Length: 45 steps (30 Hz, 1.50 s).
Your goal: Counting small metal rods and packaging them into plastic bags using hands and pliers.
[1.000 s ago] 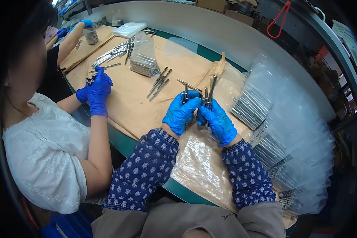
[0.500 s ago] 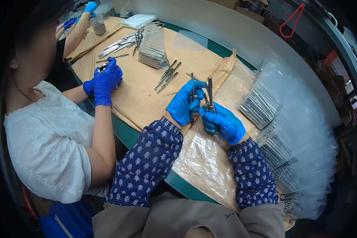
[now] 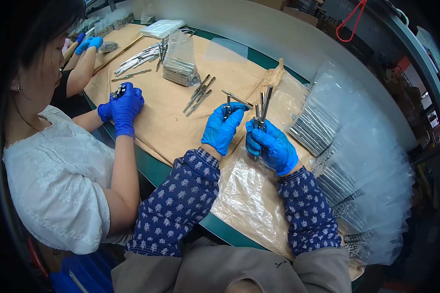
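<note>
Blue-gloved, my right hand [image 3: 274, 147] is closed around several slim metal rods [image 3: 266, 103], which stand upright with their tops at uneven heights. Just left of it, with a small gap between, my left hand [image 3: 223, 128] pinches a metal rod [image 3: 227, 108] whose top shows between thumb and fingers. My left fingers hide how many rods are there. Beyond its fingertips, another rod [image 3: 236, 98] lies slanted; whether it touches the hand I cannot tell. Several loose rods [image 3: 199, 95] lie farther left on the brown paper covering [image 3: 164, 110].
A clear bag of rods [image 3: 180, 70] stands near a rod pile [image 3: 139, 58] and flat plastic bags [image 3: 162, 28]. Several filled bags [image 3: 315, 126] line the right side. At left, a co-worker's purple-gloved hands [image 3: 124, 110] hold a rod bundle. A raised wall [image 3: 278, 36] bounds the far edge.
My hands have drawn apart, the left one turning so its rod shows less. More rod tops show in my right hand. The co-worker's hands now show a bundle's ends.
</note>
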Tool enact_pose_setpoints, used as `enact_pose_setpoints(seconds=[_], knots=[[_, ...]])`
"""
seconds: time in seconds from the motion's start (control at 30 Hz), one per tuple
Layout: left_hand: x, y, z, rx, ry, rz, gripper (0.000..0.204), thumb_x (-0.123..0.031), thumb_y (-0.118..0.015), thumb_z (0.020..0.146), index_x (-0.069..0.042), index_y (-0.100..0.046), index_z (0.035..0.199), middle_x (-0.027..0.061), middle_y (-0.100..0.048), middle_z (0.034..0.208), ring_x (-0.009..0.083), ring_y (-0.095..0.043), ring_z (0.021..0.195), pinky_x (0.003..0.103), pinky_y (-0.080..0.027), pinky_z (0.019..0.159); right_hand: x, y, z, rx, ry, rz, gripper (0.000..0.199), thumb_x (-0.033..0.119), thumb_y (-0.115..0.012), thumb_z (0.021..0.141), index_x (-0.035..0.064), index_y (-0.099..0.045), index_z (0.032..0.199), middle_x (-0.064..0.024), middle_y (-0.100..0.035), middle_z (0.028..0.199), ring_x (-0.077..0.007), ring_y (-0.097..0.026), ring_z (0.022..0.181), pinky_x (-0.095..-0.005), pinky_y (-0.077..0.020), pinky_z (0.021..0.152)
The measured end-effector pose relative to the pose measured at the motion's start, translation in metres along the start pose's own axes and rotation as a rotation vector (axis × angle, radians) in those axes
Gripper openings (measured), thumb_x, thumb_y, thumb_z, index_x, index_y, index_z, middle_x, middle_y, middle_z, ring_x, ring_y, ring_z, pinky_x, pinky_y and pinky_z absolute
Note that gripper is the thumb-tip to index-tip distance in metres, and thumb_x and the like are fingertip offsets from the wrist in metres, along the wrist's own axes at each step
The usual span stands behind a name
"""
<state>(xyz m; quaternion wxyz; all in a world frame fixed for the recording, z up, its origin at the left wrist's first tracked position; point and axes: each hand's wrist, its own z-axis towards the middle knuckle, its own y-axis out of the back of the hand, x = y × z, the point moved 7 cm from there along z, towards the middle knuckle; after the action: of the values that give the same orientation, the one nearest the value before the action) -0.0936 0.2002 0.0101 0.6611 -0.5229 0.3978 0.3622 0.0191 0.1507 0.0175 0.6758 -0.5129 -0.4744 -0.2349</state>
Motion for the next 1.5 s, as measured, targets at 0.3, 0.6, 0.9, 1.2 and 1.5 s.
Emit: enact_pose_setpoints(seconds=[0.3,0.6,0.9,1.2,1.5], knots=[[0.006,-0.016,-0.010,0.246,0.279,-0.146,0.028,-0.018,-0.062,0.084,-0.002,-0.056,0.107,-0.0011,-0.059,0.075,0.0051,-0.051,0.058,0.016,-0.042,0.053,-0.009,-0.011,-0.003,0.212,-0.113,0.136,0.023,0.018,-0.052,0.088,0.0019,-0.049,0.105,-0.0037,-0.046,0.066,-0.0134,-0.044,0.057,-0.0254,-0.0377,0.053],[0.011,-0.007,-0.003,0.149,0.180,-0.130,0.016,-0.019,-0.057,0.087,-0.007,-0.058,0.097,-0.0028,-0.055,0.073,0.0045,-0.048,0.060,0.016,-0.039,0.052,-0.018,-0.001,0.002,0.161,-0.145,0.094,0.021,0.013,-0.051,0.089,0.0040,-0.047,0.108,-0.0027,-0.045,0.067,-0.0123,-0.044,0.058,-0.0254,-0.0381,0.053],[0.006,0.010,0.009,0.061,0.088,-0.369,0.024,-0.030,-0.048,0.092,-0.008,-0.058,0.092,-0.0012,-0.053,0.071,0.0057,-0.046,0.054,0.018,-0.037,0.044,-0.019,-0.008,0.001,0.193,-0.145,-0.043,0.034,0.020,-0.048,0.090,-0.0006,-0.046,0.117,0.0003,-0.042,0.063,-0.0099,-0.040,0.055,-0.0223,-0.0353,0.051],[-0.010,0.038,0.015,-0.300,0.027,-0.596,0.025,-0.033,-0.045,0.092,-0.010,-0.053,0.095,0.0031,-0.056,0.076,0.0169,-0.054,0.065,0.029,-0.047,0.055,-0.019,-0.006,0.001,0.187,-0.160,-0.071,0.038,0.021,-0.046,0.091,-0.0025,-0.046,0.121,0.0014,-0.039,0.060,-0.0086,-0.037,0.052,-0.0213,-0.0326,0.048],[-0.015,0.018,0.008,0.003,0.066,-0.435,0.028,-0.035,-0.056,0.086,-0.010,-0.058,0.097,-0.0053,-0.034,0.052,0.0049,-0.027,0.038,0.021,-0.020,0.035,-0.021,0.000,0.002,0.117,-0.136,-0.131,0.033,0.025,-0.046,0.092,0.0003,-0.052,0.113,0.0009,-0.042,0.061,-0.0085,-0.038,0.052,-0.0214,-0.0324,0.048]])
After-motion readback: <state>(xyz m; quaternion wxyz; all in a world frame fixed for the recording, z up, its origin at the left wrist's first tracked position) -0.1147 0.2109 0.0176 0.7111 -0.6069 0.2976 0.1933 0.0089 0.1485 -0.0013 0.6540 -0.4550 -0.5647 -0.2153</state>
